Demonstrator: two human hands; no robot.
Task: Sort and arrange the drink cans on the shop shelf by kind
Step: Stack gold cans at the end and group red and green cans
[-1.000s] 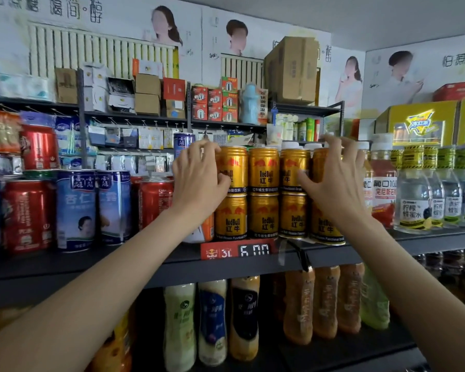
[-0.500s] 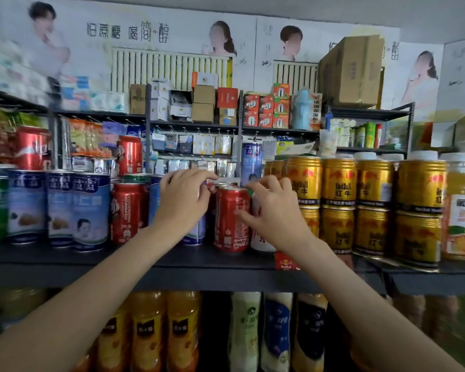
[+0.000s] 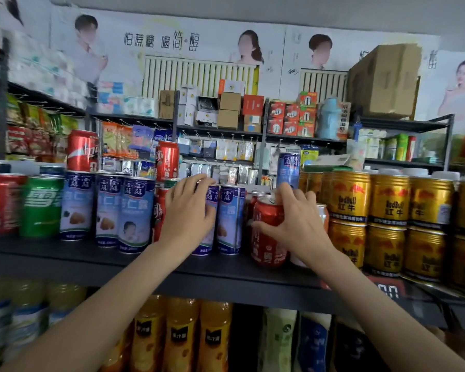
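- dark metal shop shelf (image 3: 78, 260) runs across the view at chest height, crowded with drink cans, with posters and stacked boxes on the wall shelves behind it.
- my left hand (image 3: 188, 213) reaches in from below and curls its fingers around a blue and white can (image 3: 211, 218), one of a pair standing upright near the middle of the shelf.
- a second blue and white can (image 3: 231, 220) stands just beside it, touching on the right.
- my right hand (image 3: 297, 224) wraps a red can (image 3: 267, 237) from the right side, thumb across the front and fingers over its top rim; the can stands upright near the shelf's front edge.
- more red cans stand behind it, partly hidden by my hand.
- gold cans (image 3: 389, 224) sit stacked two high to the right of my right hand.
- to the left stand three more blue and white cans (image 3: 108, 210), then a green can (image 3: 42, 205) and a red one at the far edge.
- two red cans (image 3: 82, 150) perch on top of the left-hand row.
- orange juice bottles (image 3: 181, 334) line the lower shelf, blurred.
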